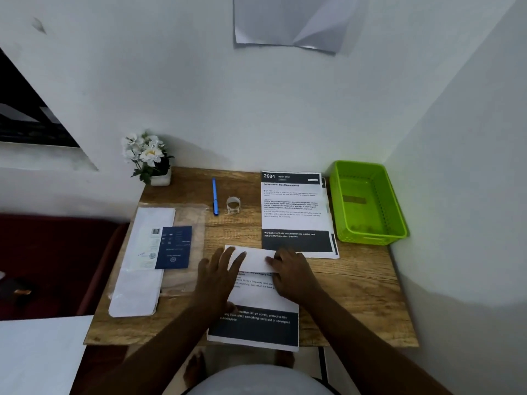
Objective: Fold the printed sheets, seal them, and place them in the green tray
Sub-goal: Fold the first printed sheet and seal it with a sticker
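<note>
A printed sheet [256, 303] lies at the front middle of the wooden table, its top part folded down toward me as a white flap [255, 259]. My left hand [218, 276] presses flat on the flap's left end with straight fingers. My right hand [291, 273] presses on its right end. A stack of printed sheets [296, 212] headed "2684" lies behind, right of centre. The green tray [368, 238] stands at the far right; I see no folded sheets in it.
A roll of clear tape [233, 205] and a blue pen [215, 196] lie at the back middle. White envelopes with a dark blue card in a clear sleeve [148, 258] lie at left. A pot of white flowers [151, 159] stands in the back left corner. Walls close behind and right.
</note>
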